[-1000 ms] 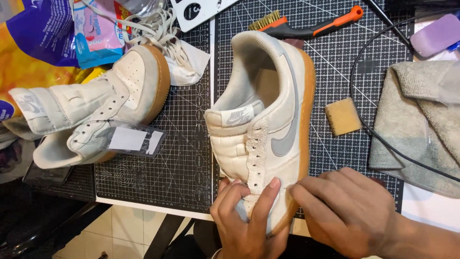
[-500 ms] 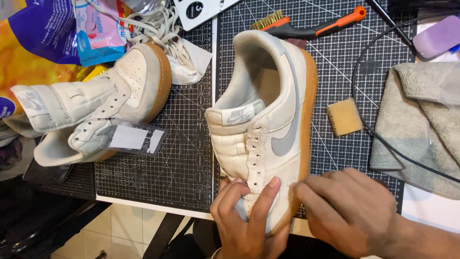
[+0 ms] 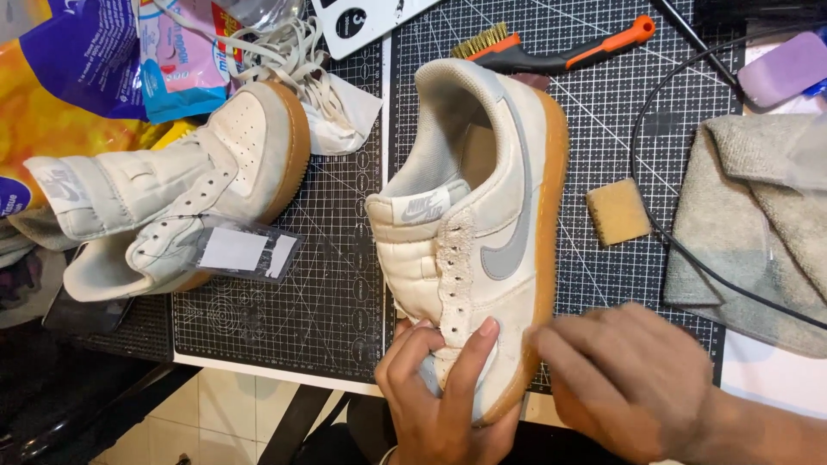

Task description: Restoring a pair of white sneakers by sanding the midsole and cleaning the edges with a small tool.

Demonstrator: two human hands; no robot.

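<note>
A cream sneaker [image 3: 482, 215] with a grey side mark and gum sole lies on its side on the black cutting mat [image 3: 345, 284], laces removed, tongue pulled out. My left hand [image 3: 439, 396] grips its toe end from below, fingers over the eyelet row. My right hand [image 3: 629, 387] rests against the sole edge near the toe, slightly blurred; whether it holds anything I cannot tell. The second cream sneaker [image 3: 164, 198] lies at the left with its tongue folded out.
A tan sponge block [image 3: 618, 212] sits right of the shoe. A grey cloth [image 3: 758, 224] and black cable [image 3: 655, 215] lie at the right. An orange-handled wire brush [image 3: 551, 52], loose laces [image 3: 284, 52], plastic bags [image 3: 86, 60] and a purple block [image 3: 788, 67] line the far edge.
My right hand has shifted slightly along the sole near the toe. My left hand keeps its grip and the shoe stays in place.
</note>
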